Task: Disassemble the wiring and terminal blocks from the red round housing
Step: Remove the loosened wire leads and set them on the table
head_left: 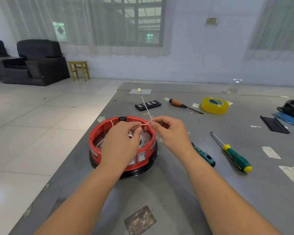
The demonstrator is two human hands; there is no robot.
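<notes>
Soft, even daylight enters through the curtained window [126,22] at the back, leaving the room bright. Shadows on the grey table [176,192] are faint and diffuse. Wide-angle distortion bends the edges, and fine detail looks slightly smeared.

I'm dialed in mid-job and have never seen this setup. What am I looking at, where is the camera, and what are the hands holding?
There is no machine here: a person works with bare hands, filmed by one camera worn on their head, looking forward and down. On the grey table sits the red round housing. The left hand hovers over it, pinching a thin white wire whose other part the right hand pinches; one end sticks up. Beside them lie a green-handled screwdriver, a second dark green tool, a wooden-handled screwdriver, a bit set and yellow tape.
</notes>
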